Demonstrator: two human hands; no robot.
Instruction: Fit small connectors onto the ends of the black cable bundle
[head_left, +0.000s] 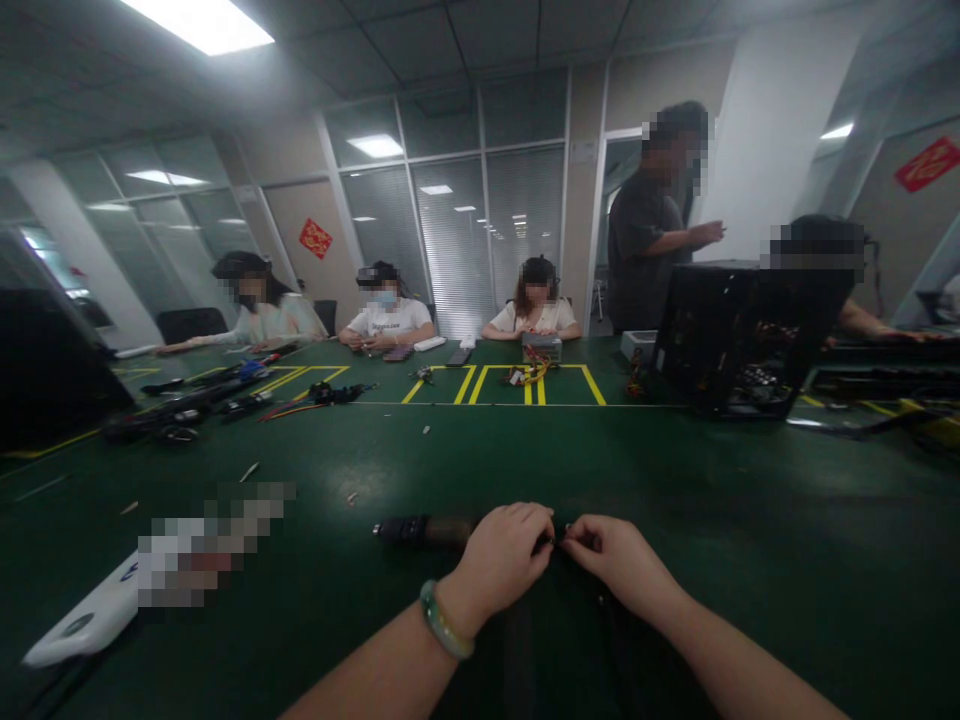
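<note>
My left hand [502,560], with a green bangle [446,620] at the wrist, is closed with its fingertips pinched over the table. My right hand [626,565] pinches close beside it, thumb and forefinger together. Something small and dark shows between the fingertips of both hands, too dim to name. Left of my left hand lies a dark cylindrical object [405,530] with a ribbed end and a metal tip; its other end passes behind that hand. Both forearms rest low over the green tabletop [330,640].
A white elongated object [86,620], partly blurred out, lies at the left. Black cables and parts [202,395] lie further back left. An open black computer case [742,340] stands at the back right. A grey box with coloured wires [541,350] sits opposite, before seated people; another person stands behind.
</note>
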